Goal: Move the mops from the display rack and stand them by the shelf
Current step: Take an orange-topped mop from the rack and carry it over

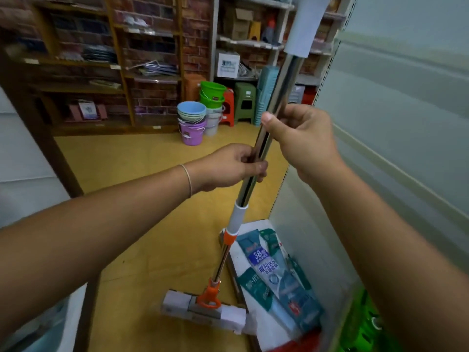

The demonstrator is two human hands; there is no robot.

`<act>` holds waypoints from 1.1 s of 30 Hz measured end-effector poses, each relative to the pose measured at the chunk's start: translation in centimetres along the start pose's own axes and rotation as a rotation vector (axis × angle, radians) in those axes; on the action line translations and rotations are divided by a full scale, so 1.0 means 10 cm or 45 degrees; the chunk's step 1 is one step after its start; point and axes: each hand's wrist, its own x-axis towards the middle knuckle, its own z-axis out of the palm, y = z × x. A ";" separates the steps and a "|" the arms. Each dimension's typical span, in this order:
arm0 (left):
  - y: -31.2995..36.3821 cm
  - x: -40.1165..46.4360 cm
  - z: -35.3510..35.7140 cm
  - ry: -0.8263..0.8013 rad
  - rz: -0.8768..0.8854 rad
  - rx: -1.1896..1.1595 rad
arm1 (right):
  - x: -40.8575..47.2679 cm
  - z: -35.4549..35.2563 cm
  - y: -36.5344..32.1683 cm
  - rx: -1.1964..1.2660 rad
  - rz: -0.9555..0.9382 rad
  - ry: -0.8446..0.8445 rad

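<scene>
Gripping mop (256, 158) by shiny metal handle, both hands curled round it. Left hand (228, 166) lower on shaft, thin band on wrist; right hand (302, 138) higher, thumb laid along metal. Mop near upright, tilted, pale sleeve at top end. White collar and orange ring below left hand. Sponge head (203, 312) with orange bracket low above yellow floor (142, 199), just beside white shelf (396, 138) at right. Packaged mop heads (276, 275) lie on shelf base. Stacked buckets (193, 118) well apart, by brick wall.
</scene>
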 end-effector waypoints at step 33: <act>0.78 3.40 -0.38 -0.824 0.409 0.005 | 2.33 -0.97 0.36 -0.333 0.064 0.444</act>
